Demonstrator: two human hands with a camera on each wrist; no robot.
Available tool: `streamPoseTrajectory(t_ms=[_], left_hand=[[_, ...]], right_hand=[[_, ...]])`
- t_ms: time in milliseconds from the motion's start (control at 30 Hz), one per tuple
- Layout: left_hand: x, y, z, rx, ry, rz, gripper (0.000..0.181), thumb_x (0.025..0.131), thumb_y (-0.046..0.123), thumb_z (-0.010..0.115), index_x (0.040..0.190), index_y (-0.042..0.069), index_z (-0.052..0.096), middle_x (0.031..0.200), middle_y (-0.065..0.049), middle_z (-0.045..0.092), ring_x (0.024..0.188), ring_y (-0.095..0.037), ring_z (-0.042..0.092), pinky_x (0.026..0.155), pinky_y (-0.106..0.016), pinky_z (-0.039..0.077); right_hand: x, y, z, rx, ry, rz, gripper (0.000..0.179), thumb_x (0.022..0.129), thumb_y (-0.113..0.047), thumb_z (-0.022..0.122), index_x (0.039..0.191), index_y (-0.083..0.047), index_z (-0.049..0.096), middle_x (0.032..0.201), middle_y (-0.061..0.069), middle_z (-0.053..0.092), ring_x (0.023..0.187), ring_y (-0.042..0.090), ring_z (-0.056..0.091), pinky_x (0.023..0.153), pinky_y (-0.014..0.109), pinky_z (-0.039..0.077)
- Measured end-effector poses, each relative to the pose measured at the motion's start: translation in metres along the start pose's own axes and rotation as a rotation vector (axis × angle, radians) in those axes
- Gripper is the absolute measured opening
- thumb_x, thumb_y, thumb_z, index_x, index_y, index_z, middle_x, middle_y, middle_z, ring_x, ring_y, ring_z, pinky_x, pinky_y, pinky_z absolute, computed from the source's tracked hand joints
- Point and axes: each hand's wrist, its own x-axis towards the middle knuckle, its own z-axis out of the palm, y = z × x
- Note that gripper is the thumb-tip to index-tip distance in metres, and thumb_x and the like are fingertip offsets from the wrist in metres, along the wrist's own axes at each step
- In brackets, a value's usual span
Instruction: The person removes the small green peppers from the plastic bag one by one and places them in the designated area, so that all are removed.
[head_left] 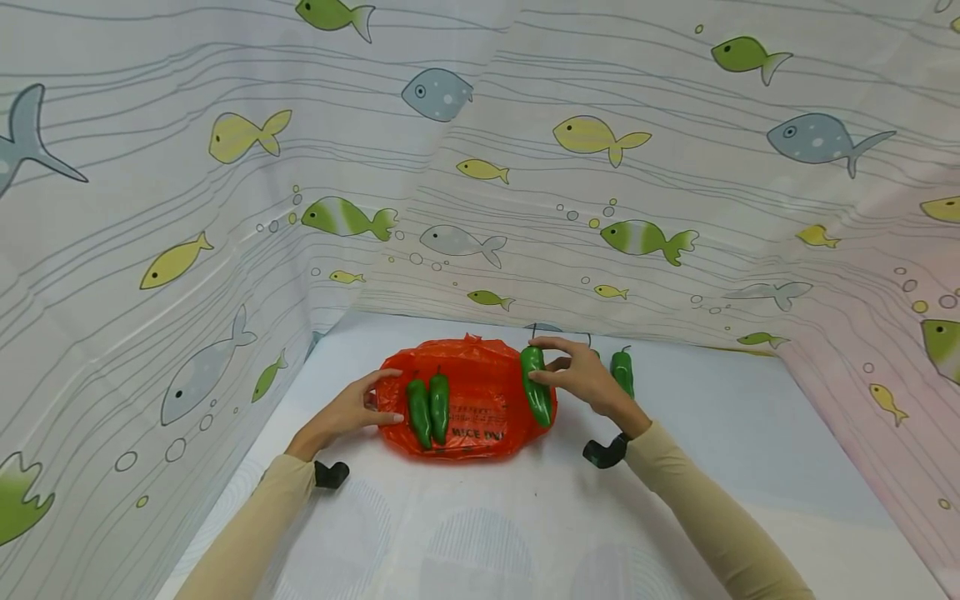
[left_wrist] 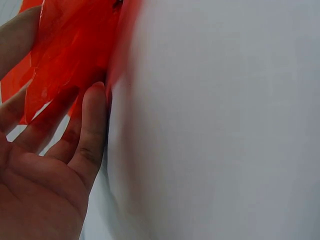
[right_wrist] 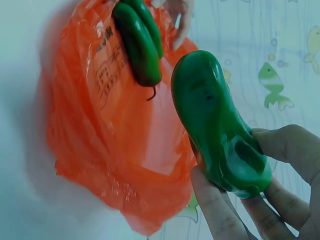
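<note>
One green pepper [head_left: 537,402] is pinched between thumb and fingers of the right hand [head_left: 577,377] over the right side of the red bag [head_left: 480,379], on which two other peppers [head_left: 438,408] lie, its left edge touched by loosely spread fingers of the left hand [head_left: 351,408], so a placing step seems in hand, with lowering and release called for.

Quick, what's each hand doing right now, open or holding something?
Left hand: open, touching the red bag.
Right hand: closed, holding a green pepper.
</note>
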Motion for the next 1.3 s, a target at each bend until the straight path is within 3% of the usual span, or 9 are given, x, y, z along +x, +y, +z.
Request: streamPoseTrajectory(t_ms=[233, 500, 733, 1000, 1300], left_hand=[[-0.001, 0.001, 0.0, -0.003, 0.0, -0.001, 0.082, 0.085, 0.028, 0.087, 0.154, 0.018, 0.043, 0.126, -0.015, 0.057, 0.095, -0.027, 0.055, 0.079, -0.033, 0.05], [-0.001, 0.0, 0.0, -0.003, -0.002, 0.002, 0.083, 0.084, 0.028, 0.088, 0.154, 0.016, 0.043, 0.113, -0.014, 0.056, 0.089, -0.025, 0.053, 0.073, -0.031, 0.049], [-0.002, 0.002, 0.001, -0.008, 0.0, 0.008, 0.083, 0.084, 0.025, 0.087, 0.154, 0.015, 0.043, 0.127, -0.017, 0.055, 0.093, -0.028, 0.053, 0.075, -0.033, 0.048], [-0.003, 0.002, 0.001, -0.029, -0.002, 0.004, 0.084, 0.084, 0.025, 0.088, 0.154, 0.015, 0.043, 0.134, -0.018, 0.053, 0.1, -0.03, 0.053, 0.08, -0.035, 0.049], [-0.003, 0.001, 0.0, -0.021, 0.002, 0.005, 0.084, 0.085, 0.025, 0.087, 0.154, 0.016, 0.043, 0.128, -0.017, 0.054, 0.096, -0.029, 0.053, 0.076, -0.034, 0.048]], right_hand=[[-0.005, 0.008, -0.012, -0.034, 0.028, -0.003, 0.056, 0.09, -0.027, 0.082, 0.141, -0.018, 0.061, 0.114, 0.009, 0.072, 0.098, 0.025, 0.071, 0.084, 0.044, 0.057], [-0.013, 0.017, -0.026, -0.049, 0.063, 0.046, 0.057, 0.091, -0.029, 0.081, 0.144, -0.021, 0.06, 0.109, 0.012, 0.073, 0.098, 0.027, 0.07, 0.084, 0.044, 0.057], [-0.021, 0.025, -0.043, -0.042, 0.092, 0.065, 0.062, 0.09, -0.03, 0.082, 0.146, -0.02, 0.057, 0.113, 0.018, 0.068, 0.101, 0.031, 0.067, 0.084, 0.048, 0.056], [-0.03, 0.035, -0.059, -0.081, 0.131, 0.091, 0.064, 0.091, -0.033, 0.08, 0.148, -0.019, 0.055, 0.12, 0.019, 0.068, 0.102, 0.029, 0.067, 0.083, 0.041, 0.053], [-0.037, 0.046, -0.073, -0.056, 0.153, 0.131, 0.068, 0.09, -0.035, 0.082, 0.15, -0.019, 0.054, 0.124, 0.021, 0.065, 0.114, 0.035, 0.064, 0.09, 0.054, 0.053]])
